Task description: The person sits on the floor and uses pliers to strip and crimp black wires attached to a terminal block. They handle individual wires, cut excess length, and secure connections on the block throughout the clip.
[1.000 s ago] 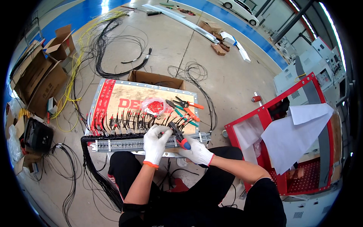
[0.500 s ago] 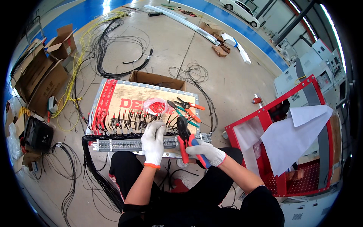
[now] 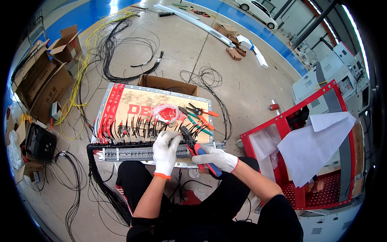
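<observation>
My right hand (image 3: pixel 219 158), in a white glove, is closed around the red and blue handles of crimping pliers (image 3: pixel 195 147). Their dark head points up and left, close against my left fingertips. My gloved left hand (image 3: pixel 165 150) pinches the end of a thin wire (image 3: pixel 180 135) at the jaws; the fingers hide most of it. Around both hands, short black wires (image 3: pixel 153 128) stand up in a row from a grey terminal strip (image 3: pixel 133 154). A clear bag of small red wire terminals (image 3: pixel 167 114) lies just beyond my left hand.
Under the work is a wooden board (image 3: pixel 137 99) with a metal edge. Orange-handled wire strippers (image 3: pixel 203 111) and green-handled pliers (image 3: pixel 197 121) lie on it. A red metal frame (image 3: pixel 288 133) stands at right. Cable coils (image 3: pixel 107 60) and cardboard boxes (image 3: pixel 48 84) occupy the floor at left.
The pliers have tilted and shifted left, their head now meeting my left fingertips. My right hand moved slightly left with them, and my left hand moved slightly right.
</observation>
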Demonstrator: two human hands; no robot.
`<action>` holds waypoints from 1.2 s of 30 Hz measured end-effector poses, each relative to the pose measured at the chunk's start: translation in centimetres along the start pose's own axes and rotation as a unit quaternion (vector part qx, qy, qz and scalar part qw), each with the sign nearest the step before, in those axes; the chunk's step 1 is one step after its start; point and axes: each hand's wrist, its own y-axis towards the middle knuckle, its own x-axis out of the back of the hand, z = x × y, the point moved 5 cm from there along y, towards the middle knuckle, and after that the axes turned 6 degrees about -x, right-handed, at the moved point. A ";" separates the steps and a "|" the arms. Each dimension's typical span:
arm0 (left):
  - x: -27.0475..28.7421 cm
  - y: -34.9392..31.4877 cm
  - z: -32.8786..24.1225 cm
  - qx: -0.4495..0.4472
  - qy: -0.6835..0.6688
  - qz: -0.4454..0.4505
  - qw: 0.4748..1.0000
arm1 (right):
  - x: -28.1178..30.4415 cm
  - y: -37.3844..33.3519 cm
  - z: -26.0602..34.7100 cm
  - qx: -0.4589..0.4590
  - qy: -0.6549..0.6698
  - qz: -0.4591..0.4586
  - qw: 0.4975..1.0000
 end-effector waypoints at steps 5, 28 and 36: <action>-0.1 -0.2 0.4 0.024 -0.011 0.006 1.000 | -0.5 -0.4 0.6 -0.014 0.066 0.008 0.998; -0.2 0.1 -0.2 0.009 0.021 0.016 1.000 | 0.1 0.4 1.9 0.037 -0.334 -0.141 0.931; -0.2 0.2 -0.5 -0.011 0.019 0.006 1.000 | 0.7 2.3 -0.1 0.104 -0.271 -0.109 0.951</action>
